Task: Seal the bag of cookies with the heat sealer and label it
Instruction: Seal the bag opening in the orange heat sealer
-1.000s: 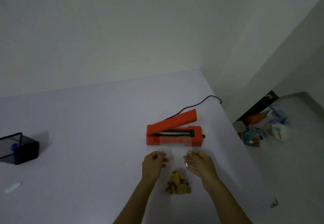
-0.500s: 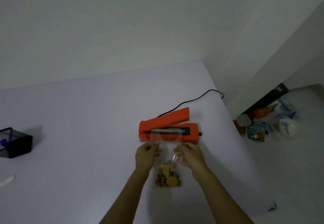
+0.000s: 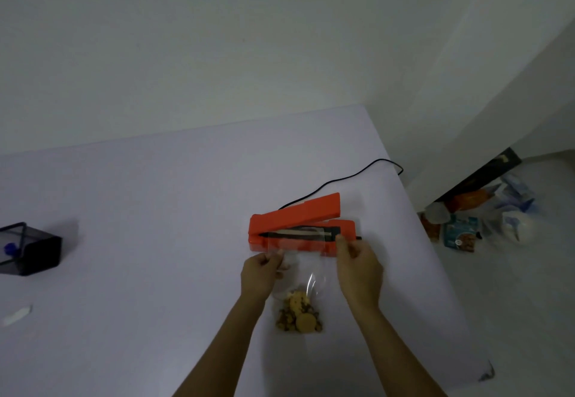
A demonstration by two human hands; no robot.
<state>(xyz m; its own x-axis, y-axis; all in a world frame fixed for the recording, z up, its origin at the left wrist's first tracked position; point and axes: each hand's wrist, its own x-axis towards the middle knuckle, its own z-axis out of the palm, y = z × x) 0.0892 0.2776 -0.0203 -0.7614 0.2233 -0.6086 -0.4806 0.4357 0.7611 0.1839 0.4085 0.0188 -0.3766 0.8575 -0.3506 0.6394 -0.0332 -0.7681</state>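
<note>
An orange heat sealer [image 3: 301, 225] lies on the white table [image 3: 155, 210] with its lid raised and the dark sealing strip showing. A clear plastic bag of cookies [image 3: 298, 312] lies just in front of it, cookies bunched at the near end. The bag's open top edge lies over the sealer's front. My left hand [image 3: 261, 275] pinches the bag's left top corner. My right hand [image 3: 361, 272] pinches the right top corner, with fingertips at the sealer's right end.
A black power cord [image 3: 357, 175] runs from the sealer to the table's right edge. A dark mesh box [image 3: 28, 250] stands at the far left, with a small white label-like piece [image 3: 17, 315] nearer me. Packets and bags [image 3: 479, 225] clutter the floor on the right.
Both hands have carried the bag's top edge forward from the table in front of the sealer onto its open jaw. The hands have spread apart, stretching the opening flat.
</note>
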